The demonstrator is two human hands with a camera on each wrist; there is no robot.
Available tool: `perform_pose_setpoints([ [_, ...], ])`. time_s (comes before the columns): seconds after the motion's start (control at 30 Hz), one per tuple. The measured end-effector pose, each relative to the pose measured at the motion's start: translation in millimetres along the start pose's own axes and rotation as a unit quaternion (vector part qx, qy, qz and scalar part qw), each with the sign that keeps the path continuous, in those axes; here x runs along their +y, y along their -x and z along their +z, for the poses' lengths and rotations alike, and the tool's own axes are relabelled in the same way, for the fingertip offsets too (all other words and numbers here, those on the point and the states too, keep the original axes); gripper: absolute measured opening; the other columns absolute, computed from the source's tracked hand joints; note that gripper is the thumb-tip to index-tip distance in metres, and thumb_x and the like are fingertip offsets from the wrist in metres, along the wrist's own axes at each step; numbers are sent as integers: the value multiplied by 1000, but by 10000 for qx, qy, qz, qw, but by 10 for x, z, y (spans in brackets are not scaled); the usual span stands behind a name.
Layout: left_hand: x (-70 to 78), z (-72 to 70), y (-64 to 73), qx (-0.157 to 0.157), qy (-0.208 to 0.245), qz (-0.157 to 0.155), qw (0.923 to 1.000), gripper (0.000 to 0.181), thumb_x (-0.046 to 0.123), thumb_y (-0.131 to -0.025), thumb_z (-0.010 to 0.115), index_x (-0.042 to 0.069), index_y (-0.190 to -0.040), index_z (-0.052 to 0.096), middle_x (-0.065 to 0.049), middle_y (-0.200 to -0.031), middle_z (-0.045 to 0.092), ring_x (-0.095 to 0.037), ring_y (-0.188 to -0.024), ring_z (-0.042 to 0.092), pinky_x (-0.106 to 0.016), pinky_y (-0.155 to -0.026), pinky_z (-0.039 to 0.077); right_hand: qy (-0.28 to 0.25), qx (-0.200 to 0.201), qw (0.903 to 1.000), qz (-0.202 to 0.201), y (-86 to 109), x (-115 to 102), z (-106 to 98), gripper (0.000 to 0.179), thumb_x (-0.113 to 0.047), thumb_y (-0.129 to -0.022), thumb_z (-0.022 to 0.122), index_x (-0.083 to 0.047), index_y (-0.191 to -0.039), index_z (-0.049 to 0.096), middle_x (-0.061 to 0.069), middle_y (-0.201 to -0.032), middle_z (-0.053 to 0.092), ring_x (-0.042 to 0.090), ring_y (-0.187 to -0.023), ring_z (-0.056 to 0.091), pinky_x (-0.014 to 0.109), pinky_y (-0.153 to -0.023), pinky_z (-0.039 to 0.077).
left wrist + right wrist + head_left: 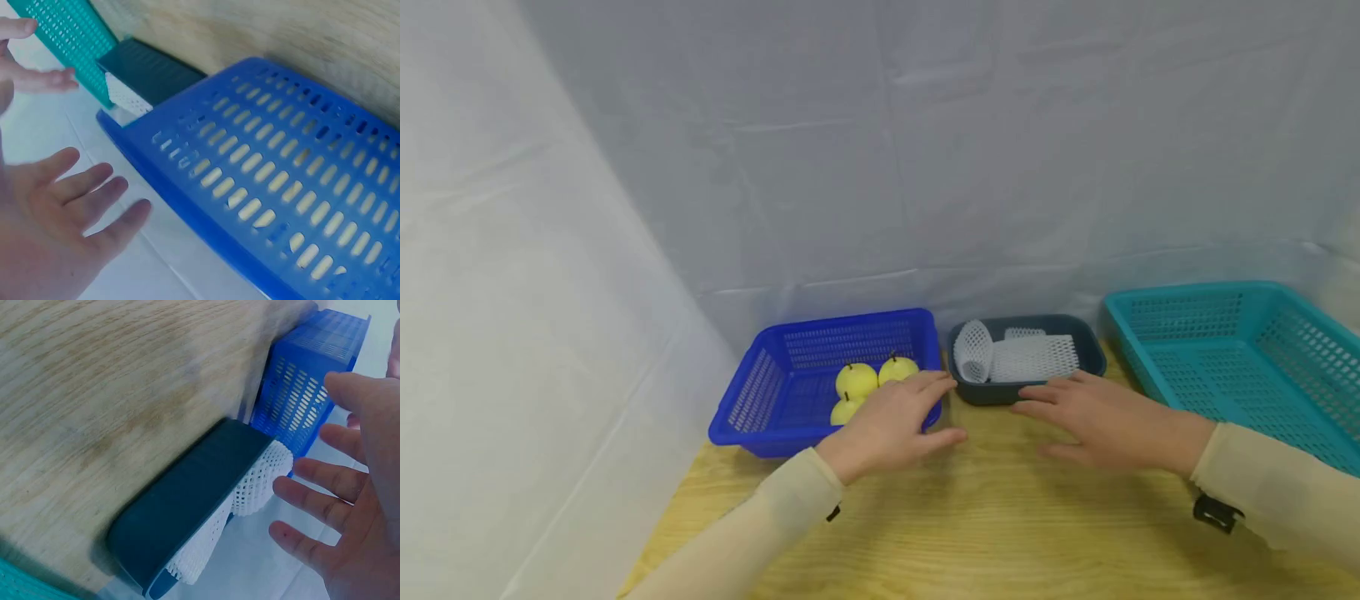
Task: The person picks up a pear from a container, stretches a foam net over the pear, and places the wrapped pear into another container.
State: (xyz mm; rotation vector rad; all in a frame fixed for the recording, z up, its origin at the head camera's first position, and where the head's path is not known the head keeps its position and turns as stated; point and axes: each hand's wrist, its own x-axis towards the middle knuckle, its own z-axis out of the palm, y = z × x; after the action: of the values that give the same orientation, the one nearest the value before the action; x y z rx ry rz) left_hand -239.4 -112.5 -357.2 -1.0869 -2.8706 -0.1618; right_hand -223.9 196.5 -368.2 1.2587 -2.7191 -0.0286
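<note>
My left hand [891,423] hovers at the near right corner of a blue basket [752,417], fingers extended and holding nothing. Inside that basket lie three yellow-green pears [856,381], partly covered by the hand in the head view. My right hand [1097,421], also empty with fingers spread, is over the near edge of a small dark tray [992,395]. White foam net sleeves [1033,358] lie in the tray, one standing up rolled at its left end. In the right wrist view the foam sleeves [256,481] poke above the tray's rim, close to the fingertips.
A larger teal basket [1195,367] stands to the right of the dark tray. All the containers sit on a wooden table [985,517], with a pale sheet [850,167] hanging behind and another at the left.
</note>
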Motion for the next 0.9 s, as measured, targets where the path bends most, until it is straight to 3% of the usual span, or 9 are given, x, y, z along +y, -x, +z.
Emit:
perform_pose_setpoints([
  [0.1, -55, -42, 38, 609, 88, -22, 9981, 58, 58, -98, 53, 16, -139, 57, -2, -138, 60, -20, -124, 59, -40, -100, 52, -29, 16, 10000, -82, -13, 9, -3, 47, -48, -97, 62, -19, -134, 63, 0, -126, 68, 20, -113, 64, 50, -96, 52],
  [0.2, -127, -76, 95, 1015, 195, -178, 9945, 43, 47, -98, 59, 16, -127, 64, 1, -127, 65, -19, -121, 61, -39, -97, 53, -187, -28, 9998, -93, -17, 11, -13, 38, -39, -95, 68, -20, -128, 67, -3, -116, 71, 17, -106, 66, 46, -91, 55],
  [0.43, -289, -177, 272, 1260, 574, -881, 9864, 34, 39, -98, 60, 17, -122, 67, 0, -118, 67, -17, -100, 63, -39, -81, 54, -318, 51, 9993, -214, -51, 24, -69, 28, -32, -94, 70, -20, -120, 71, -2, -109, 74, 15, -94, 69, 44, -81, 58],
  [0.6, -429, -258, 438, 1507, 667, -1398, 9764, 31, 36, -97, 62, 15, -120, 68, -1, -117, 68, -20, -100, 64, -40, -80, 55, -368, -53, 9991, -227, -80, 10, -102, 28, -31, -94, 70, -21, -120, 70, -2, -109, 74, 16, -92, 70, 44, -79, 58],
  [0.9, -958, -378, 774, 2076, 445, -2209, 9519, 31, 33, -95, 63, 11, -117, 68, -5, -112, 68, -24, -101, 63, -46, -86, 52, -372, 14, 9989, -291, -93, -13, -128, 27, -30, -94, 70, -20, -119, 71, -2, -109, 74, 16, -92, 71, 42, -80, 59],
])
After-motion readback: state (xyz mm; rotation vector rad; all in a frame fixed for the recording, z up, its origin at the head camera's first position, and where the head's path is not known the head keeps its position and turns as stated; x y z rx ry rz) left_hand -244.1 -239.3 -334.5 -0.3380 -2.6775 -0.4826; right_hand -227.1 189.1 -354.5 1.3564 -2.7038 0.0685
